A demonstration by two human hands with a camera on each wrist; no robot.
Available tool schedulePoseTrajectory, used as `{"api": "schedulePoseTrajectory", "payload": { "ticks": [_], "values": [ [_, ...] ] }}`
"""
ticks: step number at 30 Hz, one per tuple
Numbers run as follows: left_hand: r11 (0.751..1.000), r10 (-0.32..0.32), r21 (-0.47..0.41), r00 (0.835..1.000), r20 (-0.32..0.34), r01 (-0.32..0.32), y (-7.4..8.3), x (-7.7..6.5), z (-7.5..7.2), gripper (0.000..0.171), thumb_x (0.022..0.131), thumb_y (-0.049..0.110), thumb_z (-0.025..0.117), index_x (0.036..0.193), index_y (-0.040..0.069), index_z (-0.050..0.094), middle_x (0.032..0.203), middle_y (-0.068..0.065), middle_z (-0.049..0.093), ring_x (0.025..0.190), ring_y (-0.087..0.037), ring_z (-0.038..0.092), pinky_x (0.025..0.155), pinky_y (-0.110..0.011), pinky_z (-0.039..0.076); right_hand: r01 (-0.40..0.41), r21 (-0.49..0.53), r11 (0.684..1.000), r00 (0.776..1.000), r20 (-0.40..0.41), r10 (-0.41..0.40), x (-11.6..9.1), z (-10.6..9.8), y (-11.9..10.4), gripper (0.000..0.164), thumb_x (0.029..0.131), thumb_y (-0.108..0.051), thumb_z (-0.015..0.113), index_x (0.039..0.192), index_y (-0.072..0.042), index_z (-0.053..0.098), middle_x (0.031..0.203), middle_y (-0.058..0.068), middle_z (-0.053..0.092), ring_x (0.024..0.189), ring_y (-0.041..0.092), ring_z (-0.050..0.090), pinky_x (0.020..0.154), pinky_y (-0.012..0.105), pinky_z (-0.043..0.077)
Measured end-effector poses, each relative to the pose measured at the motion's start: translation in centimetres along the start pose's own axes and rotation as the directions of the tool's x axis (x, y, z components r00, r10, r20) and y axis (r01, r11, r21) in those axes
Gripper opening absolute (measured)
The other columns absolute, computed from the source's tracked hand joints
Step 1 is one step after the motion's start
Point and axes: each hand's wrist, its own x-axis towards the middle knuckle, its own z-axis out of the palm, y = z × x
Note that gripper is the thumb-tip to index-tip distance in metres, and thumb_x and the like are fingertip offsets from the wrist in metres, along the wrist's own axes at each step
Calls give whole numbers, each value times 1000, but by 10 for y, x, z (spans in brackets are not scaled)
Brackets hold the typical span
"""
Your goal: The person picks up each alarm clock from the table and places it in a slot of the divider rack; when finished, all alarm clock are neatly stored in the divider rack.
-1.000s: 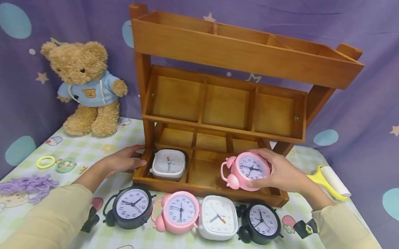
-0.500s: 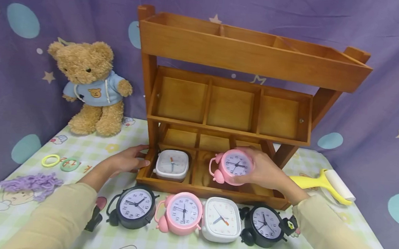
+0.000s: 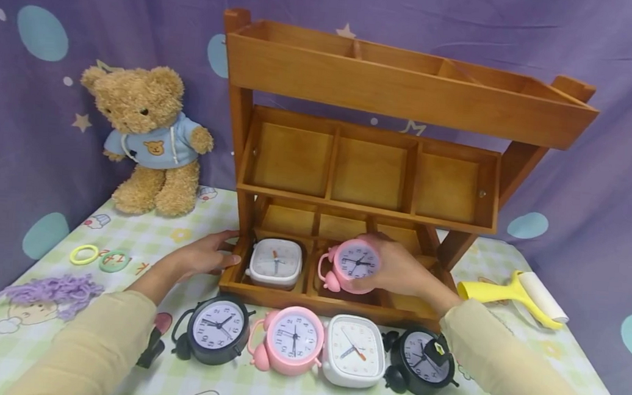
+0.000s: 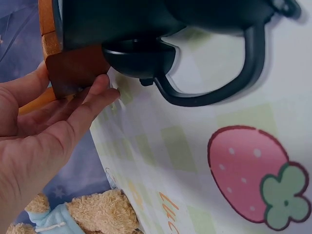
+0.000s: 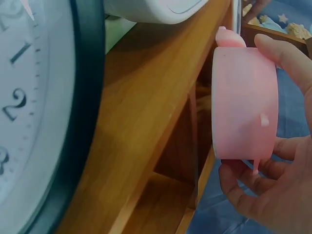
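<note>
In the head view my right hand [image 3: 399,269] grips a pink twin-bell alarm clock [image 3: 355,264] at the middle compartment of the bottom tier of a wooden shelf rack [image 3: 400,90]. Its bells point left and its dial faces me. The right wrist view shows thumb and fingers around the pink case [image 5: 246,102]. With thumb and fingers on either side, my left hand [image 3: 202,257] holds the rack's lower left end [image 4: 80,70]. A white square clock [image 3: 275,262] sits in the bottom left compartment, beside that hand.
Before the rack stand a black alarm clock [image 3: 218,330], a pink one [image 3: 294,341], a white one [image 3: 355,350] and another black one [image 3: 422,361]. A teddy bear [image 3: 151,143] is at left, a yellow-handled lint roller [image 3: 513,291] at right. Two rings [image 3: 84,255] lie at left.
My right hand has moved left with the pink alarm clock, from the bottom right side to the middle compartment. My left hand keeps its hold on the rack's end.
</note>
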Motion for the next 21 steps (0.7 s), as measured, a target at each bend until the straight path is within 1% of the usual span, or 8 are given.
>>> {"api": "schedulePoseTrajectory", "payload": {
  "ticks": [2,5,9,14,18,21],
  "values": [
    [1000,5,1,1000,0,-5,0,-1,0,70,100,2,52,156,-12,12,147,-45,30,134,-54,41,101,-59,48,4,9,1000,1000,14,-4,3,3,-1,67,67,-33,96,126,-20,68,113,-9,71,103,13,64,92,41,52],
    [1000,10,1,1000,3,-10,0,-1,-1,70,100,2,52,156,-13,12,147,-46,30,133,-54,41,101,-59,48,-11,4,1000,1000,24,11,7,7,-1,65,67,-32,96,124,-21,69,111,-10,71,101,12,65,91,41,53],
    [1000,3,-2,1000,2,-3,1,-1,-1,70,100,3,53,156,-12,13,147,-45,31,134,-53,42,101,-60,48,-41,-8,999,998,50,42,9,10,0,62,68,-34,95,122,-21,69,106,-10,72,95,13,65,86,38,54],
    [1000,3,-4,1000,-4,-3,1,-1,0,70,100,2,53,156,-12,14,147,-45,32,133,-53,43,101,-59,48,-43,-22,999,994,96,45,12,13,1,61,69,-35,94,122,-17,68,104,-6,72,93,15,64,83,38,54],
    [1000,17,0,1000,-1,-17,0,0,-1,70,100,3,53,156,-12,13,146,-45,32,132,-53,43,100,-59,48,-51,-46,998,992,116,56,15,16,4,61,69,-36,94,120,-14,68,102,-5,71,92,15,63,84,37,53],
    [1000,14,-6,1000,-3,-14,0,-1,-1,70,100,3,53,156,-12,13,147,-45,32,133,-53,42,101,-59,48,-55,-59,997,989,132,62,17,17,7,60,69,-37,94,117,-13,67,100,-5,71,91,14,63,84,37,53]
  ]
}}
